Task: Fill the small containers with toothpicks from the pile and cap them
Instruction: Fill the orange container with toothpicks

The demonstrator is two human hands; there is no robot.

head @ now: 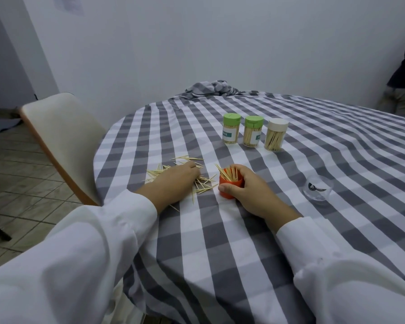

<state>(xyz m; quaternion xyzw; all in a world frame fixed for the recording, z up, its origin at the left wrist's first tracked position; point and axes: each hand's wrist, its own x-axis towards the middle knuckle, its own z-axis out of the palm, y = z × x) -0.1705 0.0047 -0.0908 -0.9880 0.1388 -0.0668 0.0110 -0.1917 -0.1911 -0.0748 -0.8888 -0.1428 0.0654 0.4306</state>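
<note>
- Step in hand, as judged: gathering loose toothpicks and loading the open orange holder; three holders already filled and capped.
- Small orange plastic cylindrical container [230, 184] upright on the grey-and-white checked tablecloth [220, 242], near the table's 7 o'clock edge; partly filled, toothpick tips fanning out above the rim, several leaning toward 10 o'clock.
- Right hand [248, 192] wrapped round the orange container from its 3 o'clock side; thumb across the front wall, fingers curled behind. Firm hold, container steady.
- Left hand [173, 181] palm-down on the scattered pile of pale wooden toothpicks [201, 183], at 9 o'clock of the container. Fingertips hidden under the hand; cannot tell whether pinching a bunch or just pressing flat.
- Two green-capped clear toothpick jars [231, 132] and one white-capped clear jar [276, 134] in a row at 12 o'clock of the container, well apart from both hands. Full, closed.
- Clear round plastic lid-like piece [317, 189] at 3 o'clock, beyond the right hand; possibly the cap or outer shell for the orange one, not certain.
- Technique notes (judgement): sweep strays into a parallel bundle before lifting; pinch mid-length, not at the points.
- Tilt container slightly toward 9 o'clock so the bundle slides in along the wall.
- Tap leaning sticks upright before capping, else cap likely to jam on protruding tips.
- Risk: crossed sticks wedging at the mouth; stray picks near the table edge at 8 o'clock rolling off.
</note>
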